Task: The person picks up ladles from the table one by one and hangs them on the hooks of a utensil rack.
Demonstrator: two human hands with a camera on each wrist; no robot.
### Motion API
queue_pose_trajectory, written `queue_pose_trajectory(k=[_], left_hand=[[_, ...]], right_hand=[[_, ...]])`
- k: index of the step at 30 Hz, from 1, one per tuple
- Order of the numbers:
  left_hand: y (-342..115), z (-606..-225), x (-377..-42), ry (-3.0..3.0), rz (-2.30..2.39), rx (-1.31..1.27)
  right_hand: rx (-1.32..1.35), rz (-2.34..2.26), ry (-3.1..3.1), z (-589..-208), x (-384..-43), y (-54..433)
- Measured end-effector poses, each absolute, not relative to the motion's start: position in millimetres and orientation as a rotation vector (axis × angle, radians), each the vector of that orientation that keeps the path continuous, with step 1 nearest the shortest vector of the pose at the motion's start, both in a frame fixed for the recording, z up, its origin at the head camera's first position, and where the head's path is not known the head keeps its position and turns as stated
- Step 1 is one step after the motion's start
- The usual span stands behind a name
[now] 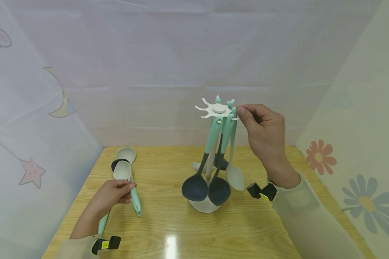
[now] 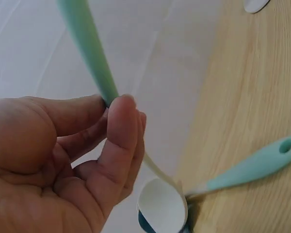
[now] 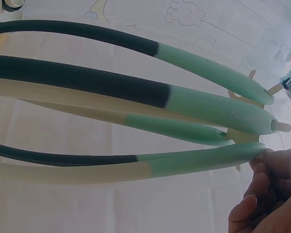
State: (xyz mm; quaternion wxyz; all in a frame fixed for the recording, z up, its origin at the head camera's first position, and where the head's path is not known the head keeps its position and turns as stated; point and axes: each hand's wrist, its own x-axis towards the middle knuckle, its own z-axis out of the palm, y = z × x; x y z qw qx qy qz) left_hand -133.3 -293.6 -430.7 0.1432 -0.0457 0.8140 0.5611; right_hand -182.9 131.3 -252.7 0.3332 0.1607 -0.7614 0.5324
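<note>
My left hand (image 1: pixel 114 194) pinches a white spoon by its green handle (image 2: pixel 89 48), near the neck. Its white bowl (image 2: pixel 162 206) shows beyond my fingers. Alongside lies another white spoon (image 1: pixel 126 154) with a green handle (image 1: pixel 136 203), and a dark utensil head (image 1: pixel 114 164) sits partly hidden between the bowls. My right hand (image 1: pixel 266 138) is at the white utensil rack (image 1: pixel 219 108), thumb and forefinger pinching the top end of a hanging white spoon (image 1: pixel 235 178). That spoon's green handle (image 3: pixel 203 158) is up at a hook.
Two dark ladles (image 1: pixel 195 187) hang at the front of the rack, above its round white base (image 1: pixel 205 206). Behind them hang another dark utensil (image 1: pixel 221 162) and a white one (image 1: pixel 197 166). Fabric walls enclose the wooden table (image 1: pixel 162 223) at the back and sides.
</note>
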Motion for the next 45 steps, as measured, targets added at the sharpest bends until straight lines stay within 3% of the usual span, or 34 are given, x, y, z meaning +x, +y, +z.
queue_pose_trajectory(k=[7,20,26,45], left_hand=[[-277,-421,-137,2.512,1.604,0.025],[-244,-418,-148,3.103,1.409,-0.003],[-222,-401,-146,3.143,1.483,-0.005],[-136,-335,-133,2.925,1.863,0.338]], right_hand=[[0.421,1.391,-1.990,-253,-183,131],[0.414,1.419,-2.006,-253,-182,131],[0.414,1.409,-2.003,-254,-182,130],[0.402,1.405,-2.000,-253,-182,131]])
